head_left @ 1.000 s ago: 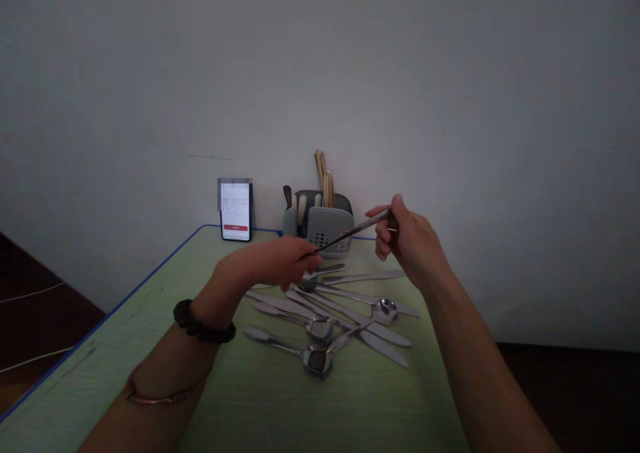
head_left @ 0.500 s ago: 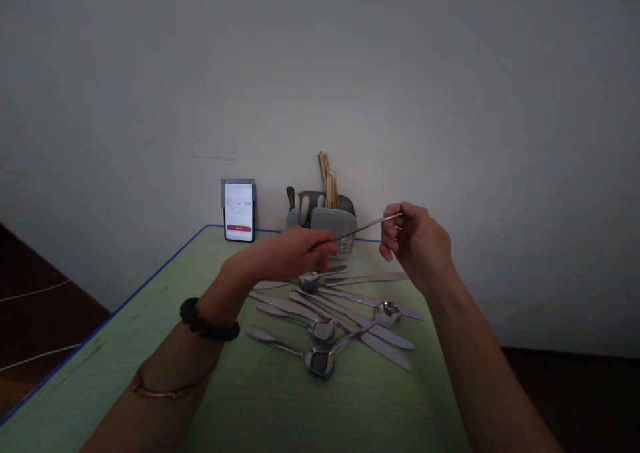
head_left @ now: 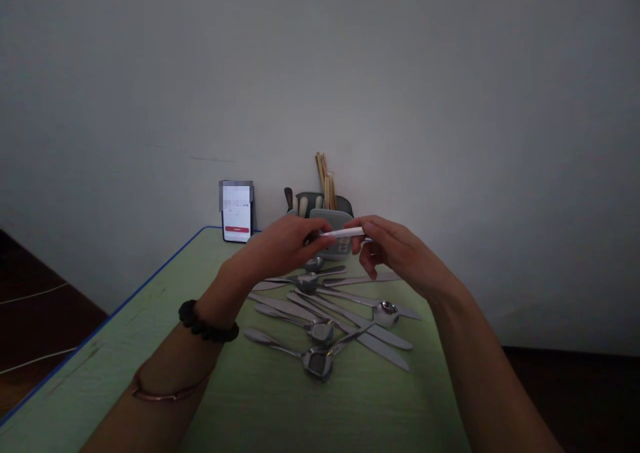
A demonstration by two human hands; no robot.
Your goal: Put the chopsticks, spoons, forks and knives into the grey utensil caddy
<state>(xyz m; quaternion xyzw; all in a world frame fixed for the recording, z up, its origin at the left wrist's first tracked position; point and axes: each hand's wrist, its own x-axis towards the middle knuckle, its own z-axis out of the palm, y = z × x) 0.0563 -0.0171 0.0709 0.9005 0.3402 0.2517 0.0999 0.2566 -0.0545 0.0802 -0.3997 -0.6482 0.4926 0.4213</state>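
Both my hands hold one thin metal utensil [head_left: 344, 232] level in the air above the table. My left hand [head_left: 280, 246] pinches its left end; a spoon bowl [head_left: 314, 263] shows just under those fingers. My right hand [head_left: 395, 249] pinches the right end of the handle. Below them several spoons [head_left: 320, 331] and knives [head_left: 380, 343] lie in a loose crossed pile on the green table [head_left: 150, 346].
A grey cutlery holder [head_left: 327, 223] with wooden chopsticks [head_left: 324, 179] stands at the back by the white wall. A phone [head_left: 237, 211] with a lit screen leans against the wall to its left. The table's blue edge runs along the left side.
My right hand has come left and lower, closer to my left hand. The utensil was tilted up to the right and now lies nearly level between the two hands.
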